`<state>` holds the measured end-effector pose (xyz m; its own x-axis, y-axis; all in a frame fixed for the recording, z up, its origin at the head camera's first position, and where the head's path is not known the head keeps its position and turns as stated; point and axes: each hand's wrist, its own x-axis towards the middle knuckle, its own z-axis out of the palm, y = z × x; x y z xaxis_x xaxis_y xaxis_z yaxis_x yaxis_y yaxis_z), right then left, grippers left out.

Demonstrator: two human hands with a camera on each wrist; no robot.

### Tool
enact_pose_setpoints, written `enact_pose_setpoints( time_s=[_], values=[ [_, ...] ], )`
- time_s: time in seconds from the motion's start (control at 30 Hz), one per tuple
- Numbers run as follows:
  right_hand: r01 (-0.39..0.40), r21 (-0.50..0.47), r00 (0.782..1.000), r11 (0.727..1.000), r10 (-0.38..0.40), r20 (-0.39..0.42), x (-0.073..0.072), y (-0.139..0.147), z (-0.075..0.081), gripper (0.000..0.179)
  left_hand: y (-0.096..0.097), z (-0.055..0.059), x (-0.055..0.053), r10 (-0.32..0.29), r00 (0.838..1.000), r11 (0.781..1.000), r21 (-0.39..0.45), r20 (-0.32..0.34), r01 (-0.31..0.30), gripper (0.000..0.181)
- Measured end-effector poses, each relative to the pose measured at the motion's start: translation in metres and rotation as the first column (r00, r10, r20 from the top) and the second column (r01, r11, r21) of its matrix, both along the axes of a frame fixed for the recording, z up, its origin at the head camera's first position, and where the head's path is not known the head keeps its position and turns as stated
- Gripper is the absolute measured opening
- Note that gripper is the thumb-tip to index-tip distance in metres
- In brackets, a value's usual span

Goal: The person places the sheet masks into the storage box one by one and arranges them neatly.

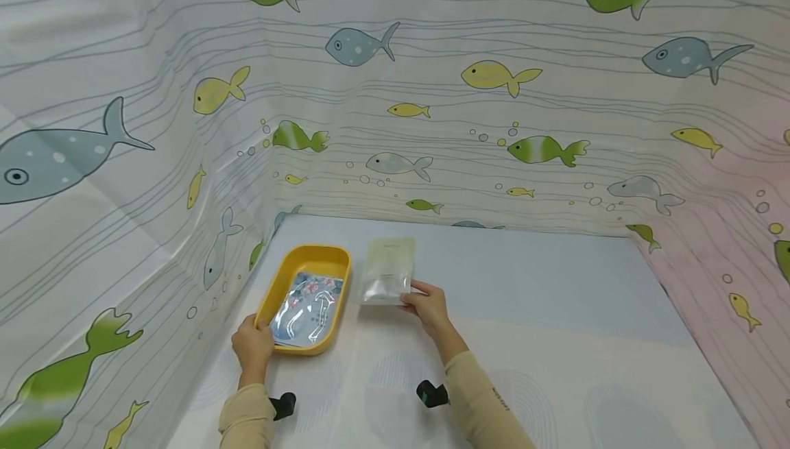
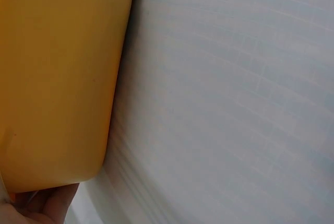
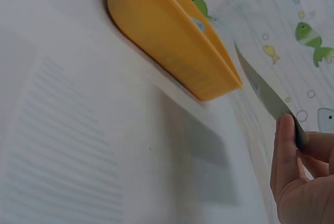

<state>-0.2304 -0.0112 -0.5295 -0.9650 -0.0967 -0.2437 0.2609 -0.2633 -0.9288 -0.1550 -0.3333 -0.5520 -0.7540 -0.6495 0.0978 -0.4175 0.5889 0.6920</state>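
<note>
A yellow rectangular tub [image 1: 316,251] stands at the left of the table, and my left hand [image 1: 253,343] grips its near left rim. Inside the tub lies a clear-wrapped packet [image 1: 306,310] with a blue floral print. To the tub's right, my right hand [image 1: 427,305] pinches the lower right edge of a pale cream flat pouch [image 1: 389,271]. In the right wrist view the pouch [image 3: 266,91] appears edge-on, raised above the table, between thumb and fingers. The left wrist view has the tub's outer wall [image 2: 62,78] with the left fingers [image 2: 60,203] at its end.
A pale table [image 1: 555,284] with faint patterns spreads to the right. Fish-printed sheeting [image 1: 457,113] walls the back and both sides; its left side rises close to the tub. Small black devices [image 1: 432,394] stick out at both wrists.
</note>
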Motion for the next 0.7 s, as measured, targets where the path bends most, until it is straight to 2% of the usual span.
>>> enact_pose_setpoints(
  time_s=[0.33, 0.7],
  values=[
    [-0.01, -0.041, 0.999, 0.999, 0.008, -0.042, 0.005, -0.009, 0.018, 0.043, -0.001, 0.0, 0.0, 0.001, 0.999, 0.999, -0.032, -0.034, -0.002, 0.032],
    [-0.061, -0.065, 0.996, 0.996, 0.057, -0.062, 0.006, -0.039, 0.016, 0.044, 0.001, 0.002, 0.0, 0.002, 0.999, 0.999, -0.053, -0.043, -0.004, 0.031]
  ],
)
